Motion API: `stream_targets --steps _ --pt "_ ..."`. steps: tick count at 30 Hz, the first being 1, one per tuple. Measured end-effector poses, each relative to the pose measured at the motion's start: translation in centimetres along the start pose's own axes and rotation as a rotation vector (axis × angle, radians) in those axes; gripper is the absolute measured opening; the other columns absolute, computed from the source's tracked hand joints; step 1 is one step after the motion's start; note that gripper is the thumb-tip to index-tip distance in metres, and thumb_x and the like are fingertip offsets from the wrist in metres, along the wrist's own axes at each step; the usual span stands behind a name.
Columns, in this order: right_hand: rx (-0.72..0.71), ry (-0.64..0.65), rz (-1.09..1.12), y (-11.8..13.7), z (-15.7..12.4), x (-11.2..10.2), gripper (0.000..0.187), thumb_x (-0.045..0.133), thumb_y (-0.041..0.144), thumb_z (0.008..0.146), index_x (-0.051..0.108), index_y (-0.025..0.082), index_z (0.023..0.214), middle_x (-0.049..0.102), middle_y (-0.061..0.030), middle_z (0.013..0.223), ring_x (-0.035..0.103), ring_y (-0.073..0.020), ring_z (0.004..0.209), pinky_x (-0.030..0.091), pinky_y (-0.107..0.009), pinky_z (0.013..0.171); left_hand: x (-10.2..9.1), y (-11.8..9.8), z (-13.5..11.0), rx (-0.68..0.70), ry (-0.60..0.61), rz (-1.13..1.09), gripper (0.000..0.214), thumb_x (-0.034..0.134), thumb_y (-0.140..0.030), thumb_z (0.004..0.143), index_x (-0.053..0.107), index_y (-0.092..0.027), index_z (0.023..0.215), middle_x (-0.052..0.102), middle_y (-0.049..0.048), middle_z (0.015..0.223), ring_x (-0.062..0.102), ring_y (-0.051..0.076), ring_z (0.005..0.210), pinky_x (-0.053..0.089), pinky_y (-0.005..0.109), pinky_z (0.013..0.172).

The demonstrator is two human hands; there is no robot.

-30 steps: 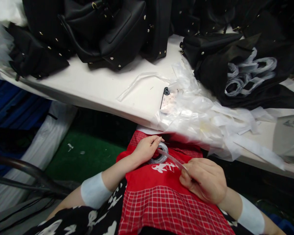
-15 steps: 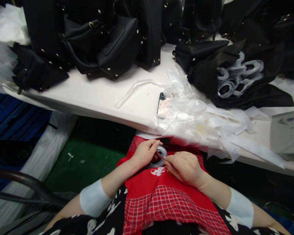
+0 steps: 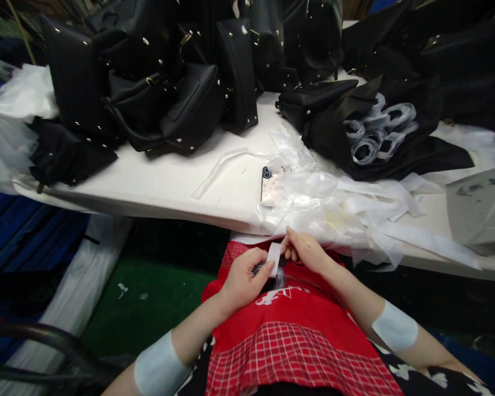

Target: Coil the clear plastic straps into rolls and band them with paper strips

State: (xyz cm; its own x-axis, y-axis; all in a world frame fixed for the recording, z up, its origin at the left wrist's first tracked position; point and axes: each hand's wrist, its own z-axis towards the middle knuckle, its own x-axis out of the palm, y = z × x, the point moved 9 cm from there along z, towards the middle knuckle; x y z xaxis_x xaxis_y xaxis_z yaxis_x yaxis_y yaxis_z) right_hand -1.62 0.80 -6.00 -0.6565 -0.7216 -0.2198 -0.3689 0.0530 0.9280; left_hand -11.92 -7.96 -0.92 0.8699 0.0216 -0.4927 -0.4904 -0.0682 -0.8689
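My left hand [image 3: 243, 279] is closed, its thumb pressing on a short white strip [image 3: 274, 257] that stands up from the fingers. Just beneath the strip, a grey translucent coil [image 3: 279, 280] shows in part above the red apron [image 3: 309, 300]; the left fingers seem to be round it, though they hide much of it. To the right of the strip is my right hand [image 3: 307, 250], thumb and fingers pinched together near its edge. Whatever may be in that pinch is too small to make out.
Black handbags [image 3: 193, 104] crowd the back of the white table [image 3: 160, 181]. A pile of clear plastic scraps [image 3: 322, 192] lies by a phone [image 3: 270, 190]. More coils [image 3: 365, 150] rest on black fabric [image 3: 433, 157] at the right, near a pale container [image 3: 474, 209].
My right hand has moved up and away from the coil. A white strip now shows under my left thumb, and the coil is more hidden. The view has shifted slightly.
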Motion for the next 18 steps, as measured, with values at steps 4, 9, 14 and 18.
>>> stream_targets --steps 4,9,14,18 --pt "0.079 0.205 0.157 -1.2 -0.1 2.4 0.044 0.057 0.053 0.082 0.064 0.014 0.064 0.062 -0.0003 0.059 0.052 -0.011 0.052 0.041 -0.023 0.052 -0.1 -0.8 -0.6 0.063 -0.004 -0.018 0.019 0.048 -0.03 0.093 0.063 -0.02 0.086 0.065 0.0052 0.086 0.059 0.018 0.081 0.046 0.029 0.077" --pt "-0.021 0.059 0.324 0.8 0.0 2.3 0.031 0.068 0.045 0.074 0.068 0.014 0.072 0.066 -0.0012 0.066 0.056 -0.0134 0.061 0.046 -0.026 0.061 -0.9 -0.7 -0.8 0.029 -0.111 -0.008 0.021 0.049 -0.031 0.092 0.064 -0.019 0.083 0.059 0.0078 0.096 0.058 0.019 0.092 0.046 0.031 0.086" --pt "-0.051 -0.039 0.252 2.2 0.1 1.6 0.029 0.072 0.043 0.071 0.072 0.014 0.072 0.071 -0.0043 0.072 0.059 -0.016 0.064 0.048 -0.027 0.063 0.2 -0.4 -0.4 -0.027 -0.054 -0.036 0.018 0.049 -0.028 0.092 0.064 -0.02 0.084 0.063 0.0047 0.09 0.059 0.018 0.088 0.045 0.028 0.08" --pt "-0.021 0.104 0.216 2.2 0.2 1.5 0.04 0.061 0.051 0.08 0.071 0.015 0.068 0.067 -0.0014 0.062 0.058 -0.0148 0.059 0.047 -0.027 0.06 0.1 0.1 0.0 -0.085 -0.11 0.007 0.02 0.051 -0.028 0.089 0.06 -0.019 0.072 0.065 0.0032 0.076 0.06 0.018 0.076 0.044 0.027 0.07"
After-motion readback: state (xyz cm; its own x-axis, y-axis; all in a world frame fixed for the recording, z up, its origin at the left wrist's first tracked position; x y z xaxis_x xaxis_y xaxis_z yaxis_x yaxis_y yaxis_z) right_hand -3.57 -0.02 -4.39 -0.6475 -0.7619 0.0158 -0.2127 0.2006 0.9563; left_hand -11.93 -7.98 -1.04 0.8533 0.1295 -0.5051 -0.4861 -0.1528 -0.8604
